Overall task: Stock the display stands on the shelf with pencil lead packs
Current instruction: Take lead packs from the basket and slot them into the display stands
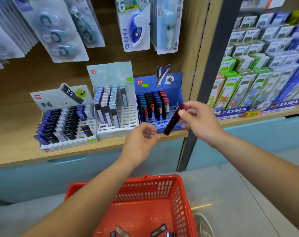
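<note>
So this is mid-placement imo: the right hand (pixel 199 120) is pinching a dark red slim pencil lead pack (pixel 173 121) by its top end between thumb and fingertips. The pack hangs tilted in the air, bottom end pointing to about 7 o'clock. It's right in front of the blue cardboard display stand (pixel 177 82), not in any slot yet. The left hand (pixel 140 142) sits at 8 o'clock of the pack's lower tip, fingers loosely curled with nothing in them; can't tell if it's touching the pack. The blue stand has packs lined up at the back and open slots along the front and its 3 o'clock side. Next move, I'd guess: tip the pack upright, line the bottom end over an open slot and push straight down. The slots look snug, so the angle matters. At 6 o'clock the red plastic mesh basket (pixel 184 194) has a few loose packs (pixel 158 230) in it, so there's more restocking left
</note>
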`<move>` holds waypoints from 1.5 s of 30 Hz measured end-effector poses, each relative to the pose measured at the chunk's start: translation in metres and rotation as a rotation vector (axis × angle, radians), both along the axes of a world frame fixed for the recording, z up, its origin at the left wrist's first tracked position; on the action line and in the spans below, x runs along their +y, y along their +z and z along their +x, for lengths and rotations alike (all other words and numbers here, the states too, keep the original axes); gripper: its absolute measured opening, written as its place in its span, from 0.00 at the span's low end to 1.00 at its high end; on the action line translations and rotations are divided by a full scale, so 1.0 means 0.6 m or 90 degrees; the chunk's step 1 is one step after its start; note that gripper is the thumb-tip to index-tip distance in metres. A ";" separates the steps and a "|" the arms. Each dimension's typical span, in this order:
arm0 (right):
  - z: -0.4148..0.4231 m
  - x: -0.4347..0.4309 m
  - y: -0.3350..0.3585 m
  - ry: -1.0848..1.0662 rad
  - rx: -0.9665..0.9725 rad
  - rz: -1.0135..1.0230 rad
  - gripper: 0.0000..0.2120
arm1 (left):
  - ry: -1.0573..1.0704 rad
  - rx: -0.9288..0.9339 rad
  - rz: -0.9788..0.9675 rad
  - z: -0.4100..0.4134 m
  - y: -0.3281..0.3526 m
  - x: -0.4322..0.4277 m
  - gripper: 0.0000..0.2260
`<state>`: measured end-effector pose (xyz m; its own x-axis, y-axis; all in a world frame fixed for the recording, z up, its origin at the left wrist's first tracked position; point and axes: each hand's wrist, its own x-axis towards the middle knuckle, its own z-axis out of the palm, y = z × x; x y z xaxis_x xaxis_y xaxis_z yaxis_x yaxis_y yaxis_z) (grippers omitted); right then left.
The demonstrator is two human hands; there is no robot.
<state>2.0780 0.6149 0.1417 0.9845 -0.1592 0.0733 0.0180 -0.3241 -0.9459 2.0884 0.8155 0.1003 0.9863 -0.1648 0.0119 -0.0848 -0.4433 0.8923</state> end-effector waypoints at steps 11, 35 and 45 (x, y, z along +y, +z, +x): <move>0.054 -0.003 -0.014 0.002 -0.139 -0.278 0.05 | 0.005 -0.284 0.283 0.093 0.072 0.047 0.16; 0.085 0.020 -0.028 -0.017 -0.184 -0.381 0.12 | -0.107 -0.260 0.342 0.101 0.035 0.065 0.29; 0.089 0.023 -0.024 0.024 -0.230 -0.379 0.12 | -0.115 -0.270 0.358 0.107 0.034 0.070 0.29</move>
<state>2.1316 0.6286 0.1273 0.8860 0.0437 0.4617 0.3199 -0.7784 -0.5402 2.1523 0.8574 0.1208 0.8722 -0.4188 0.2528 -0.4886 -0.7712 0.4080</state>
